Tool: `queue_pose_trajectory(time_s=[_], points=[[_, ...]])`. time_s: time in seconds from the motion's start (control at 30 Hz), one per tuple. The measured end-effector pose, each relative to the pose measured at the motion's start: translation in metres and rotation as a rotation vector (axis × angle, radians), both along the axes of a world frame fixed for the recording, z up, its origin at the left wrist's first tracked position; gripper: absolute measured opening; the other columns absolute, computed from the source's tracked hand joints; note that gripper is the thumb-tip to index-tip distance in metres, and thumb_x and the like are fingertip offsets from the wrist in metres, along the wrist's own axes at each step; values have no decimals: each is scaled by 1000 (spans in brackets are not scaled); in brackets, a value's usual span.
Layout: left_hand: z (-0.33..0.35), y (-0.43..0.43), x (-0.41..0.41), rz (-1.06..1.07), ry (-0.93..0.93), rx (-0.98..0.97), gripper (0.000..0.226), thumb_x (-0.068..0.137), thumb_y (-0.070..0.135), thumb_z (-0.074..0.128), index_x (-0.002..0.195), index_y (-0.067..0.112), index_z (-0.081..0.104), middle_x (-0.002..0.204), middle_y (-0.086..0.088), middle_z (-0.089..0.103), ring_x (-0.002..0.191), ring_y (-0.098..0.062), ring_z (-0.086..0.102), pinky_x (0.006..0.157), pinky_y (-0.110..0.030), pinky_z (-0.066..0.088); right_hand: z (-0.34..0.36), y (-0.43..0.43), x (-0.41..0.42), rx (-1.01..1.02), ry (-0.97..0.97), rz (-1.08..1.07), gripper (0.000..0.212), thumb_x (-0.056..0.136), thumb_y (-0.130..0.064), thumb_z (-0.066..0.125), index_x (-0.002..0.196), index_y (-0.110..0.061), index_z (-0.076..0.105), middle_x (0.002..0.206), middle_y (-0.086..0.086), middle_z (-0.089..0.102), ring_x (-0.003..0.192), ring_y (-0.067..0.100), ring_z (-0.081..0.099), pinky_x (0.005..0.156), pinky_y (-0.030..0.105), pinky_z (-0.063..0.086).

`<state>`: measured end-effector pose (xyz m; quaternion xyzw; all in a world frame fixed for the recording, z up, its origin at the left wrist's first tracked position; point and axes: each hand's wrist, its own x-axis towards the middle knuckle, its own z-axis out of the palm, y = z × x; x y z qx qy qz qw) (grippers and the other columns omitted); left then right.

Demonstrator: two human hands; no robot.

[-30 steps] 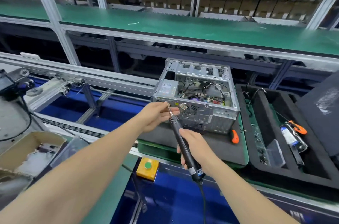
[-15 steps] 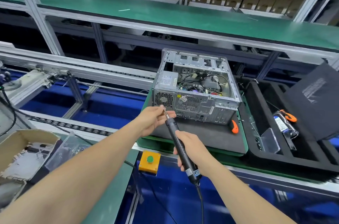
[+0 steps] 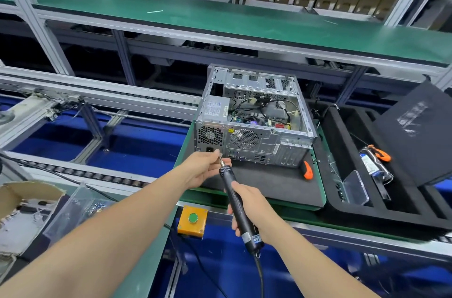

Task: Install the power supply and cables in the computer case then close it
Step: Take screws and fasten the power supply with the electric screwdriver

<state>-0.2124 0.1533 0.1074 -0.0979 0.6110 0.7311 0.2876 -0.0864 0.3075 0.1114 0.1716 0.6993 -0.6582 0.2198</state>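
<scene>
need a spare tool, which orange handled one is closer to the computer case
The orange-handled tool lying on the black mat beside the case; the other orange tool lies farther right in the foam tray.

The computer case is sitting on a mat, with the power supply sitting in its near-left corner. A tray is lying to the right, and a button box is sitting before the mat.

Head-worn camera looks forward and down, close over the workbench.
</scene>
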Motion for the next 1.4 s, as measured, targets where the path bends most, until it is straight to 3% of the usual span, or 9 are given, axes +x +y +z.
queue_pose_trajectory(time_s=[0.2, 0.33, 0.57, 0.73, 0.87, 1.0, 1.13, 1.27, 1.4], points=[[-13, 14, -1, 97, -256, 50, 11, 104, 22, 57, 109, 15, 63, 121, -3, 71, 106, -18, 57, 99, -33, 46, -11, -12, -14, -119, -139, -85, 43, 107, -49, 47, 127, -12, 53, 76, 15, 65, 49, 28, 60, 45, 33, 53], [-24, 21, -3, 233, -259, 42, 23, 100, 10, 61, 123, 10, 61, 115, -10, 70, 84, -17, 64, 68, -31, 50, -24, -25, -23, -176, -209, -165, 43, 107, -51, 46, 125, -12, 51, 71, 15, 64, 48, 28, 60, 46, 32, 53], [-35, 30, -12, 302, -253, 0, 35, 92, 0, 67, 127, 3, 66, 120, -16, 70, 90, -24, 63, 71, -33, 53, -42, -34, -32, -261, -261, -266, 44, 104, -52, 50, 124, -13, 53, 72, 17, 64, 52, 29, 59, 50, 35, 53], [-35, 34, -14, 288, -255, -4, 36, 94, -1, 65, 129, 7, 65, 112, -13, 66, 79, -19, 61, 68, -27, 52, -45, -35, -35, -270, -265, -283, 42, 105, -51, 50, 120, -12, 53, 67, 16, 63, 49, 28, 58, 47, 34, 52], [-37, 31, -16, 313, -277, -24, 31, 93, 0, 65, 123, 9, 68, 108, -13, 67, 77, -19, 62, 61, -28, 49, -46, -38, -37, -252, -255, -280, 38, 105, -51, 50, 114, -14, 52, 67, 16, 63, 49, 28, 59, 47, 34, 53], [-38, 32, -18, 349, -265, -81, 22, 90, -1, 69, 110, 7, 71, 88, -10, 69, 72, -21, 64, 56, -31, 49, -47, -41, -39, -243, -264, -283, 36, 105, -51, 49, 112, -16, 51, 67, 16, 64, 50, 28, 60, 48, 35, 53], [-37, 31, -25, 355, -229, -151, 21, 87, -4, 71, 106, 4, 71, 95, -15, 70, 72, -24, 65, 57, -32, 53, -50, -44, -42, -238, -266, -287, 36, 104, -54, 50, 115, -19, 50, 71, 16, 65, 51, 27, 61, 50, 35, 53], [-34, 28, -30, 339, -226, -212, 12, 85, -7, 70, 89, 4, 69, 89, -15, 70, 71, -24, 66, 52, -32, 51, -51, -46, -44, -257, -272, -295, 38, 103, -54, 51, 117, -19, 50, 71, 16, 65, 51, 27, 61, 50, 35, 53], [-32, 27, -32, 320, -217, -259, 13, 84, -5, 73, 85, 6, 68, 90, -15, 70, 71, -25, 67, 51, -31, 52, -53, -48, -45, -274, -298, -315, 50, 102, -56, 52, 121, -10, 52, 70, 14, 65, 50, 27, 60, 49, 34, 52]])
